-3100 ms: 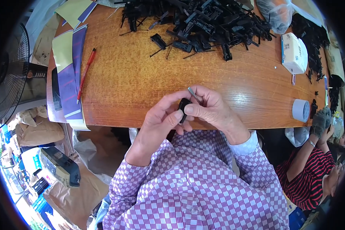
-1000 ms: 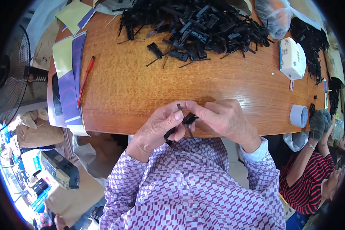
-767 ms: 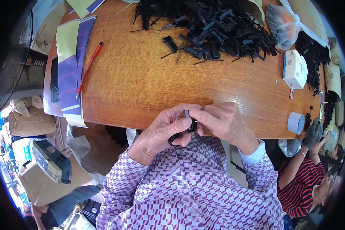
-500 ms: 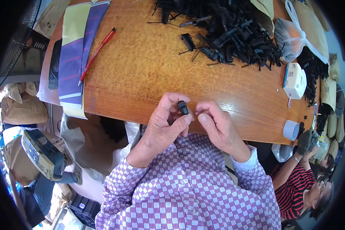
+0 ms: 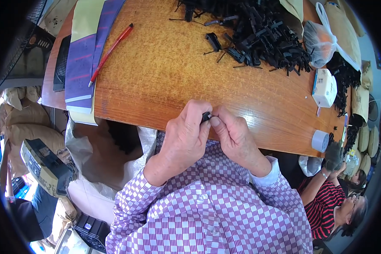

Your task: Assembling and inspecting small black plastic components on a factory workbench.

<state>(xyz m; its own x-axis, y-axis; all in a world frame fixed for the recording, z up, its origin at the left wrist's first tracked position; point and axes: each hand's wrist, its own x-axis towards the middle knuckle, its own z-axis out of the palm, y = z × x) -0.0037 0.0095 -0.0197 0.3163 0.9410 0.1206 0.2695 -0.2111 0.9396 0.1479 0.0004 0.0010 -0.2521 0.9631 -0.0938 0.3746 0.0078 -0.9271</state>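
Observation:
A small black plastic part (image 5: 205, 117) is pinched between the thumb and fingers of my left hand (image 5: 183, 134), just past the table's near edge. My right hand (image 5: 235, 136) meets it from the other side, thumb and forefinger closed at the part's right end. Most of the part is covered by my fingers. Farther off on the table lies a big heap of black plastic pieces (image 5: 262, 38), some with thin stems. A single black piece (image 5: 213, 41) rests at the left fringe of that heap.
On the wooden table (image 5: 156, 84) lie purple and yellow sheets (image 5: 79, 63) and a red pen (image 5: 111, 55). A tissue pack (image 5: 324, 88), a tape roll (image 5: 320, 141) and a knotted plastic bag (image 5: 321, 44) stand right. An open sack (image 5: 78, 144) is below left. A person in stripes (image 5: 326, 207) works at right.
My right hand has moved left, and its thumb and forefinger have closed onto the black part. My left fingers now cover more of it. The view has shifted slightly.

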